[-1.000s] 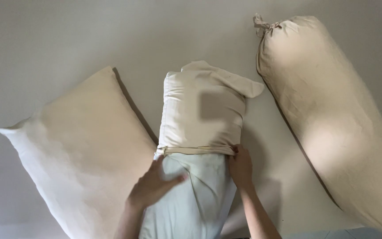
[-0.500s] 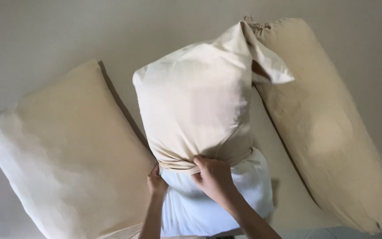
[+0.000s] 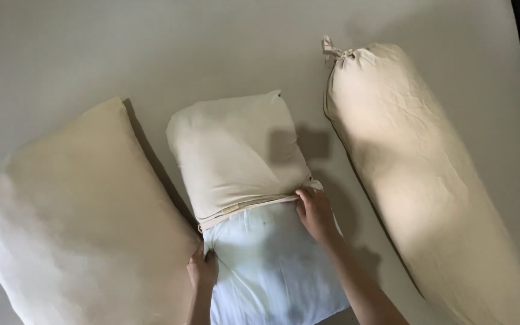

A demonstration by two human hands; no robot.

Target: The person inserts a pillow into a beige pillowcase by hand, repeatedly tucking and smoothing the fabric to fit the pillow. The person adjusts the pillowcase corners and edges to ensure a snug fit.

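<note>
Beige pillowcase (image 3: 236,150) half over white pillow (image 3: 272,265), hem pinched by right hand (image 3: 315,212) (left hand (image 3: 201,269) seemingly gripping pillow's edge)

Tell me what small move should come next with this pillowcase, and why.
Probably draw the pillowcase hem further down: it covers only the upper half of the white pillow, and the right hand and left hand already grip its two sides.

Middle pillow (image 3: 239,153), lifted upright half a second ago, now lying flat on bed (image 3: 151,48); beige case (image 3: 236,150) apparently no further down; right hand (image 3: 315,212) shifted to case's right edge.
</note>
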